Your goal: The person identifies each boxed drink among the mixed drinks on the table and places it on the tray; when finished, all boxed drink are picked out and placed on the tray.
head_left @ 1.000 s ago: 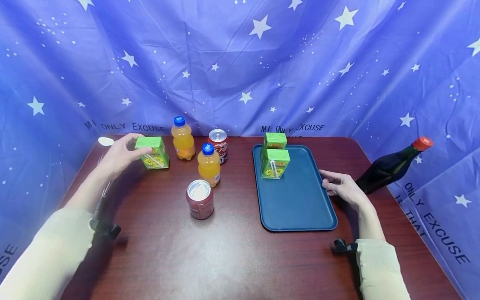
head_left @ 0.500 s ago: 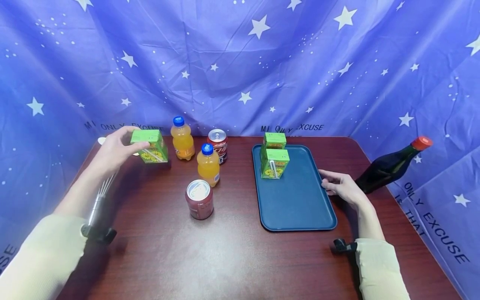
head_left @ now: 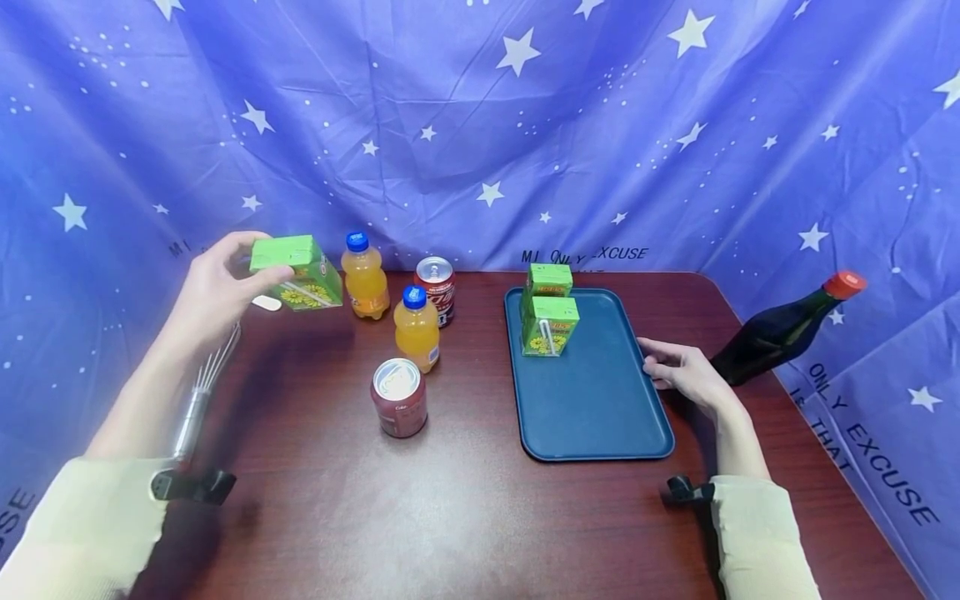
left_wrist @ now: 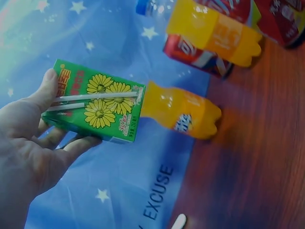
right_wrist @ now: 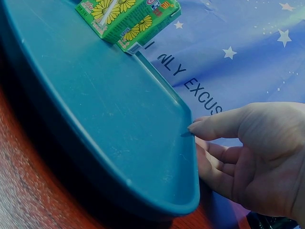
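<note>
My left hand (head_left: 213,287) holds a green drink carton (head_left: 309,287) with yellow flowers, raised over the table's far left and tilted. In the left wrist view the thumb lies across the carton's (left_wrist: 102,102) straw side, with the other fingers at its back. On the right, my right hand (head_left: 686,375) pinches the side rim of a blue tray (head_left: 600,417). The right wrist view has the thumb on top of that rim and the fingers curled against its outside. Two matching cartons stand on the tray, a front carton (head_left: 551,329) and a rear carton (head_left: 551,275).
Between carton and tray stand a rear orange drink bottle (head_left: 366,283), a nearer orange drink bottle (head_left: 417,333), a rear cola can (head_left: 442,292) and a front cola can (head_left: 400,408). A whisk (head_left: 198,400) and white spoon-like end (head_left: 267,302) lie left. A dark red-capped bottle (head_left: 780,333) is beyond my right hand.
My left hand has lifted the carton up from the table and tilted it, its lower end swinging right. More of the whisk shows beneath the arm. The right hand and tray have stayed still.
</note>
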`<state>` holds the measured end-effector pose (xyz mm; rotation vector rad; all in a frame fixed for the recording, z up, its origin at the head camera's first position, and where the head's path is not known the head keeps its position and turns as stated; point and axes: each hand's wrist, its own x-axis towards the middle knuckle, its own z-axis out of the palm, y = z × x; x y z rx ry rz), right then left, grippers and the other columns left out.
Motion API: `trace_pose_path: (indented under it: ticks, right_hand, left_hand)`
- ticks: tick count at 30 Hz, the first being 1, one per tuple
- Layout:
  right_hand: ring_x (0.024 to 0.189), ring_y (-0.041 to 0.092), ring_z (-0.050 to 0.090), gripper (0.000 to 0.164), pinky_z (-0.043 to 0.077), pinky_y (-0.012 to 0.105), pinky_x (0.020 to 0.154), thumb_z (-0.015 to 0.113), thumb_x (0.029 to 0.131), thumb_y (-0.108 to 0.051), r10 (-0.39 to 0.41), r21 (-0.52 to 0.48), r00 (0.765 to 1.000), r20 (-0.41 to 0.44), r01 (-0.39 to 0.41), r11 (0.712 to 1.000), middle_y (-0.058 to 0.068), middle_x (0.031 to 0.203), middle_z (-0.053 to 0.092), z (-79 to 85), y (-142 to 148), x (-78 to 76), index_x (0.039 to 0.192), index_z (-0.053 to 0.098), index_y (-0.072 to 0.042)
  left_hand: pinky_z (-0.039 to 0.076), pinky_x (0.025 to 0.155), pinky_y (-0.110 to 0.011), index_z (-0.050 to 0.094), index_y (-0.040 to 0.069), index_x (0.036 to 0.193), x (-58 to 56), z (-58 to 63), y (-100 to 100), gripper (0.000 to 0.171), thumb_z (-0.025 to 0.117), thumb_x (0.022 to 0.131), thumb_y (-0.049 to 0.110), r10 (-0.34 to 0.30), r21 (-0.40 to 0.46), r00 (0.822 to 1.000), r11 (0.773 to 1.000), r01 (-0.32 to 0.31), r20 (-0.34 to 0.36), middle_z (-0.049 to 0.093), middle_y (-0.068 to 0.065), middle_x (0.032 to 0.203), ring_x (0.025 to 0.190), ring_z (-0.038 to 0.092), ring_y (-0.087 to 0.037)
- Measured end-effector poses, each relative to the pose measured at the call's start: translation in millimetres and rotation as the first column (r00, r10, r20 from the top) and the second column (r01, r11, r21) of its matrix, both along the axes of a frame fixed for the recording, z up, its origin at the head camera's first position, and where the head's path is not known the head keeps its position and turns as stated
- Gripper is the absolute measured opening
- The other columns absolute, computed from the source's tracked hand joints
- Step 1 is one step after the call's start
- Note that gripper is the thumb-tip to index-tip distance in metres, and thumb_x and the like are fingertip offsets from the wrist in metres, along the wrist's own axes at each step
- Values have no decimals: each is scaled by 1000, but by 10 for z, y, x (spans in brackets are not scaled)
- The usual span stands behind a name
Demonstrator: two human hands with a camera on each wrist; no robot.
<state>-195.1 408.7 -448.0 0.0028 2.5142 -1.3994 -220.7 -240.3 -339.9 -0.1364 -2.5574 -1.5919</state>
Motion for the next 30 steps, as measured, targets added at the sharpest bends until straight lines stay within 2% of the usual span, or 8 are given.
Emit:
trace_pose_path:
  ticks: [5,10,14,18,22,25,30]
  right_hand:
    - [92,-2,68,55,61,23,81,55,107,-15,1,16,1000,0,-1,1000,4,111,67,0,-2,-2,158,38,-8]
    - [91,-1,67,54,61,23,81,55,107,-15,2,17,1000,-7,-2,1000,2,107,66,12,-7,2,158,39,-7]
    - [90,-1,67,54,61,23,80,55,107,-14,3,12,1000,-12,-3,1000,0,105,66,8,-5,5,158,39,-6]
    - [90,-2,67,54,61,23,80,56,106,-14,2,10,1000,-14,-2,1000,-1,105,66,3,-4,1,157,39,-6]
    - [90,-2,67,54,61,23,80,56,106,-14,4,7,1000,-15,-4,1000,0,105,66,2,-6,-4,157,40,-6]
    - [91,-2,67,55,62,23,80,57,106,-14,6,5,1000,-14,-6,1000,-1,105,66,3,-5,-5,157,39,-6]
    - [91,-3,67,55,62,23,80,56,106,-14,4,7,1000,-13,-4,1000,-2,104,67,9,1,0,157,39,-6]
  left_hand:
    - [62,64,-27,56,23,133,89,75,73,43,75,95,24,10,25,1000,1000,-9,-17,64,21,108,86,69,7]
    - [61,63,-27,58,24,131,207,190,172,42,77,94,20,31,50,999,998,-29,-38,65,19,106,85,69,4]
    - [59,60,-25,61,23,127,306,273,277,41,80,91,16,47,130,997,991,-38,-62,67,15,105,80,71,1]
    - [56,59,-21,65,19,123,407,332,386,42,83,87,10,51,256,994,966,-25,-95,69,9,103,76,70,-3]
    - [51,59,-18,67,18,121,499,377,496,42,84,84,5,65,321,989,947,-19,-133,69,8,99,74,67,-5]
    - [51,65,-16,68,16,121,563,411,586,43,84,84,4,63,355,984,935,-1,-165,70,6,99,78,67,-6]
    - [54,77,-16,67,10,123,667,452,781,45,83,82,-1,25,459,975,885,81,-221,71,1,102,91,67,-11]
